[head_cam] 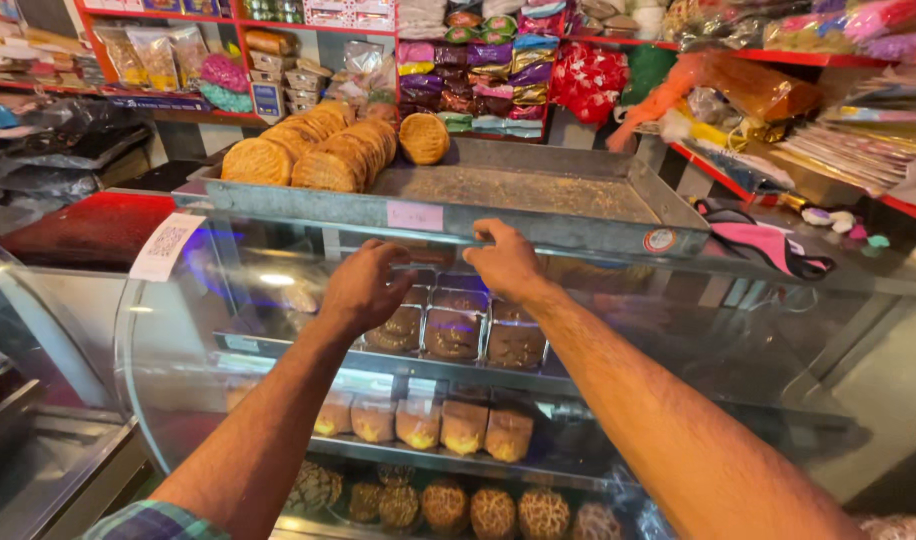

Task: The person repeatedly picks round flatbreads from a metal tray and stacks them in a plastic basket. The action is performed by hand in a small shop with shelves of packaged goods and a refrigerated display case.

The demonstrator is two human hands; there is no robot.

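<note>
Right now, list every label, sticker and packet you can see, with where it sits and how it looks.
Pink label: rectangle on the metal tray's front wall, above the left hand.
Round sticker: red and white, tray's right front corner, right of the right hand.
White code card: on the glass case, left.
Shiny packets: purple, green and gold, stacked on the back shelf.
Clear bags: upper left shelf.

Tray (538, 222) dull grey metal; display case (678, 340) glossy glass.
</note>
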